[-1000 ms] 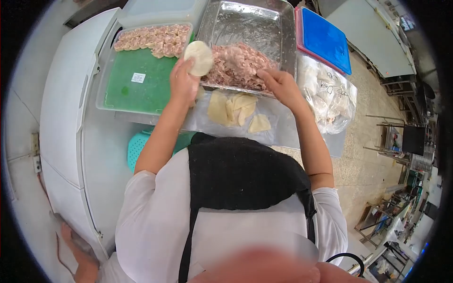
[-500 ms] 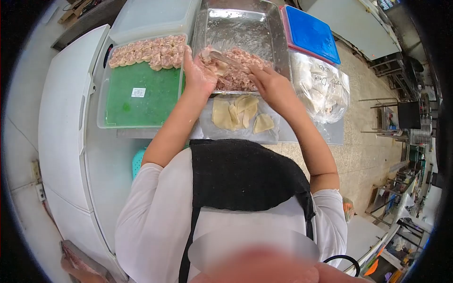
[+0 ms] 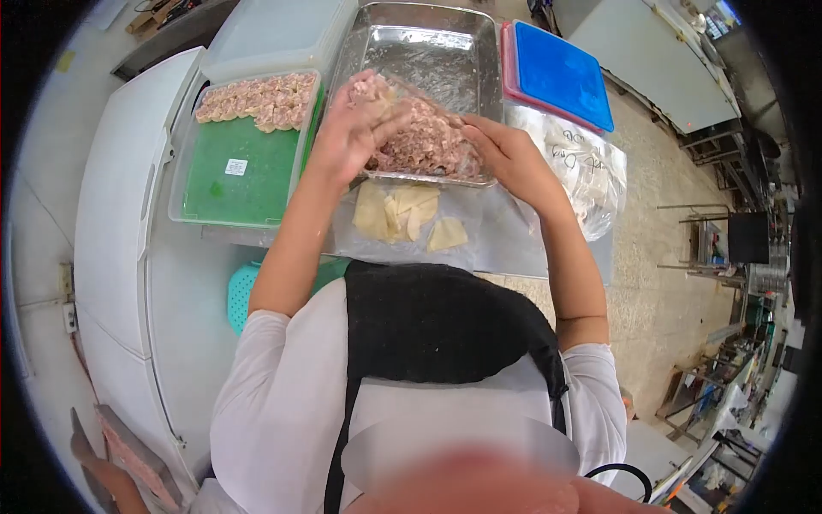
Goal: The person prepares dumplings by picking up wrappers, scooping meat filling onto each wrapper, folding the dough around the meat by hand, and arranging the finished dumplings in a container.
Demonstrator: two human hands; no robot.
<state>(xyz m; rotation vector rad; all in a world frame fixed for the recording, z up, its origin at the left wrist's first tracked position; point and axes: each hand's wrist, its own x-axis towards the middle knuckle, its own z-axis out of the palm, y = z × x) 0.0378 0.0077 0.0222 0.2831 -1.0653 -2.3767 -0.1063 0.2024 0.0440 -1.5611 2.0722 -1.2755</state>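
At the left rim of a metal tray (image 3: 342, 64), my left hand (image 3: 341, 141) is curled round a wrapper filled with minced meat (image 3: 370, 92). My right hand (image 3: 507, 158) grips a flat, thin spreading blade (image 3: 432, 107) over the tray's right side; motion blurs part of it. A heap of pinkish minced meat (image 3: 432, 141) lies in the near half of the tray. Just in front of it, pale yellow dough wrappers (image 3: 398, 212) rest on a plastic sheet. Left of my left hand, rows of meat dumplings (image 3: 265, 98) fill the far end of a green-bottomed container (image 3: 231, 188).
A blue lid (image 3: 563, 73) on a red container and a plastic bag of white items (image 3: 582, 167) are at the right. A translucent lid (image 3: 270, 38) is behind the green container. The white fridge (image 3: 120, 206) stands left; another person's arm (image 3: 120, 484) shows at lower left.
My left hand, with the filled wrapper, has shifted slightly left and turned. The blade in my right hand has drawn back from the wrapper. The whole view has shifted slightly.
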